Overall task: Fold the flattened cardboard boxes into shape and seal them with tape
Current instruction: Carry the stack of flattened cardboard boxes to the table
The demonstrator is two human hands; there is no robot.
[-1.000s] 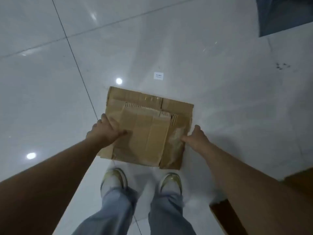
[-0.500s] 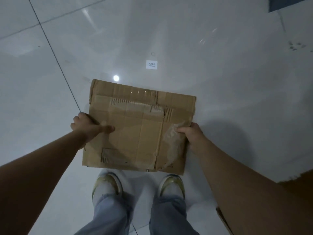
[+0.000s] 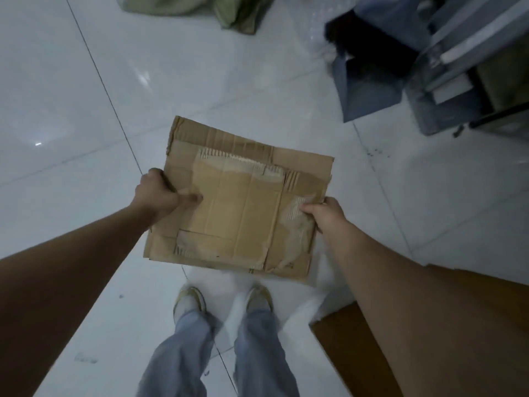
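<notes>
The white tiled floor (image 3: pixel 86 110) fills the view, with blue-grey bins (image 3: pixel 369 81) at the upper right, green cloth (image 3: pixel 234 10) at the top edge, and a brown board (image 3: pixel 352 353) at the lower right beside the person's legs (image 3: pixel 217 348) and shoes (image 3: pixel 190 300). The flattened box (image 3: pixel 243 207) is held in the air in front of the body, above the shoes and tilted toward the face, probably so that its creases and flaps can be read before it is opened out. The left hand (image 3: pixel 160 196) grips the left edge, thumb lying on the top face and fingers curled underneath; the right hand (image 3: pixel 326 214) pinches the right edge, thumb on top over a patch where the paper skin is torn. Holding opposite edges like this would let the two hands push toward each other and pop the sleeve into a tube, so folding seems not yet begun. The box is worn, with torn liner and old tape residue showing its ribs. A small dark mark near its lower right corner is too faint to read, and no brand or label can be made out. No tape roll is in view.
</notes>
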